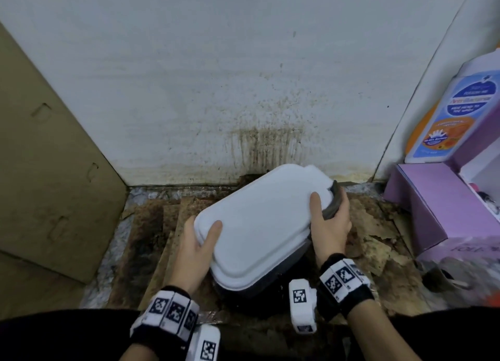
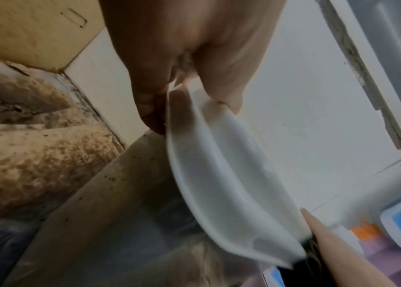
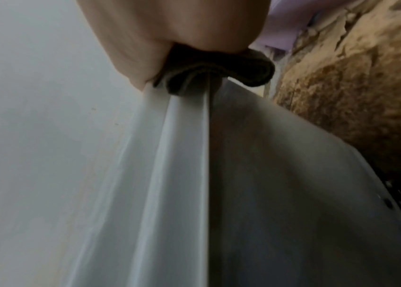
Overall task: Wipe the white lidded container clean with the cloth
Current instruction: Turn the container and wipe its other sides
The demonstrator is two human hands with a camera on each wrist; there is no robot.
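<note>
The white lidded container is tilted above the dirty floor in the middle of the head view. My left hand grips its near-left edge, thumb on the lid and fingers underneath. My right hand grips the far-right edge, thumb on the lid, with a dark grey cloth pressed between its fingers and the rim. In the left wrist view my left hand pinches the container's rim. The right wrist view shows my right hand clamping the folded cloth against the container's rim.
A stained white wall stands right behind. Torn, dirty cardboard pieces cover the floor. A large cardboard sheet leans on the left. To the right sit a purple box and a labelled bottle.
</note>
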